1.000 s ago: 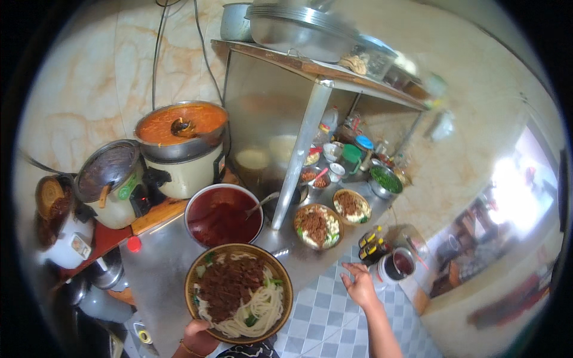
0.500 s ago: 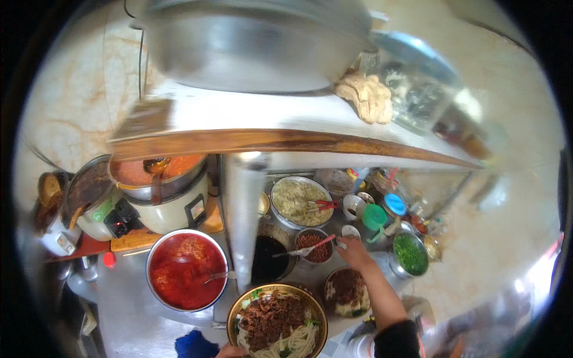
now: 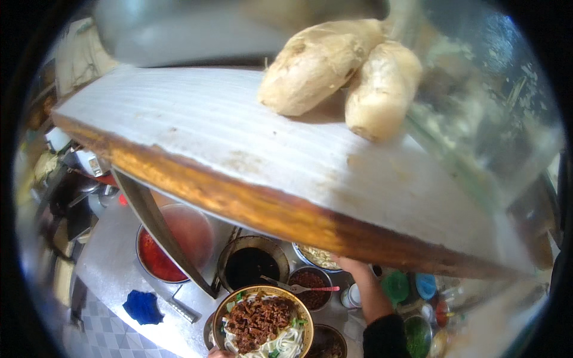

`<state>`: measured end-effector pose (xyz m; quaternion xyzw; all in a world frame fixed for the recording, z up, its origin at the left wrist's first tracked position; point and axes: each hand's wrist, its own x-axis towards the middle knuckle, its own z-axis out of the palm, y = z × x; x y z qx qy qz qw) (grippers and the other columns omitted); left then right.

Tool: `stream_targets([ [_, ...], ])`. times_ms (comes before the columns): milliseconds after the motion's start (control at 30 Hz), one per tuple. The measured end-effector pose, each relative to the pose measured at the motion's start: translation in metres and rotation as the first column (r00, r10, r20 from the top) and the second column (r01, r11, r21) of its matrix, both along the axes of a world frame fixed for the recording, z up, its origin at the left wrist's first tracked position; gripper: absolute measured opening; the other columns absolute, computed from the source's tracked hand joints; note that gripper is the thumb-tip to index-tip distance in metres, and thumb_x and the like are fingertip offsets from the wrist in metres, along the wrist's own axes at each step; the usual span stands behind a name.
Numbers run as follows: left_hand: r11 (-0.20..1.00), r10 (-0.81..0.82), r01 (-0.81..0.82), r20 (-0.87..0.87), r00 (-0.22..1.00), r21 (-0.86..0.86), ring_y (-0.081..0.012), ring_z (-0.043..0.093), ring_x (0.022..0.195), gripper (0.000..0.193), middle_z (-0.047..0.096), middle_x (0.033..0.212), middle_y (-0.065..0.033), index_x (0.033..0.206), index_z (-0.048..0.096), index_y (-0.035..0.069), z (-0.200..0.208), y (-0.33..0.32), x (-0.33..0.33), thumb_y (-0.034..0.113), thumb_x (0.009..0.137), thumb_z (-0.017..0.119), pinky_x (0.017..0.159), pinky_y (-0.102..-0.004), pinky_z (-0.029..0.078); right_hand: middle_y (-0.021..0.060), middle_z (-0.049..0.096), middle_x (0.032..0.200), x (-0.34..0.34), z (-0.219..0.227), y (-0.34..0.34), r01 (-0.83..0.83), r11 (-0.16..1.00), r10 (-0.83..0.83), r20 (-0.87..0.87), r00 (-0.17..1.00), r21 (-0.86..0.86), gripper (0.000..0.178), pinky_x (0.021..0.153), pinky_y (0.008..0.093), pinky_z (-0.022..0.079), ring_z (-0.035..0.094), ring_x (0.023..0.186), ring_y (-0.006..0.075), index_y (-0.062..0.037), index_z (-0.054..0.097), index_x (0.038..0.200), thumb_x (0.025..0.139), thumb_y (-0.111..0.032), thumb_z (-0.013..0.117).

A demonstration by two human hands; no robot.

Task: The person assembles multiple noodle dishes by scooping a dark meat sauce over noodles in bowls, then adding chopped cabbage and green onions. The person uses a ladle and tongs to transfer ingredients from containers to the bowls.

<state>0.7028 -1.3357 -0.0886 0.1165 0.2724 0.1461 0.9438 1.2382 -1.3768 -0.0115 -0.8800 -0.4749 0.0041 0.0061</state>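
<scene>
Right hand [image 3: 353,268] stretched forward, most of its fingers [image 3: 341,261] hidden, so their hold cannot be told; behind those fingers, the wrist [image 3: 363,280] and bare forearm [image 3: 373,303] slope back and rightward into a dark sleeve [image 3: 385,338]; left hand [image 3: 221,354] nearer the body and left of those fingers, gripping, only a sliver showing

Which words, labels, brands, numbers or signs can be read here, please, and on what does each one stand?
None can be read.
White cooker: the marks on its panel are too small and blurred.
Bowl: its rim shows a pattern, but no readable text.
</scene>
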Motion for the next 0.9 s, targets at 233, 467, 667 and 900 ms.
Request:
stream_targets([
  [233,0.986,0.114,-0.123,0.09,0.989,0.111,-0.0361,0.052,0.121,0.071,0.054,0.132,-0.0177,0.137,0.041,0.0,0.021,-0.017,0.026,0.013,0.07,0.06,0.106,-0.0529,0.037,0.0243,0.045,0.14,-0.031,0.032,-0.015,0.084,0.965,-0.162,-0.313,0.936,-0.249,0.069,0.108,0.0443,0.035,0.044,0.129,0.0399,-0.0006,0.033,0.145,0.096,-0.048,0.042],
  [467,0.957,0.163,-0.196,0.163,0.973,0.212,-0.0348,0.05,0.122,0.073,0.053,0.133,-0.0162,0.137,0.041,-0.002,0.045,-0.015,0.073,0.016,0.068,0.06,0.108,-0.0501,0.035,0.0214,0.063,0.117,-0.037,0.034,-0.008,0.05,0.92,-0.076,-0.051,0.996,-0.389,0.06,0.094,0.0484,0.045,0.061,0.109,0.0366,-0.0083,0.037,0.144,0.097,-0.045,0.041],
  [667,0.952,0.234,-0.274,0.253,0.939,0.136,-0.0321,0.057,0.113,0.056,0.059,0.122,-0.0172,0.13,0.046,-0.005,0.041,-0.005,0.109,0.01,0.077,0.058,0.102,-0.0472,0.042,0.0224,0.064,0.116,-0.033,0.034,-0.012,0.034,0.914,-0.063,-0.059,0.996,-0.405,0.063,0.098,0.0518,0.042,0.061,0.108,0.0396,-0.0099,0.034,0.145,0.097,-0.05,0.037],
  [900,0.957,0.204,-0.244,0.233,0.951,0.158,-0.0264,0.062,0.097,0.037,0.062,0.104,-0.0089,0.115,0.051,0.006,0.032,0.014,0.136,0.013,0.08,0.06,0.085,-0.0472,0.051,0.0207,0.066,0.109,-0.032,0.021,-0.007,-0.081,0.965,0.068,-0.062,0.996,-0.249,0.051,0.09,0.0468,0.048,0.063,0.102,0.0376,-0.0187,0.05,0.137,0.093,-0.044,0.053],
])
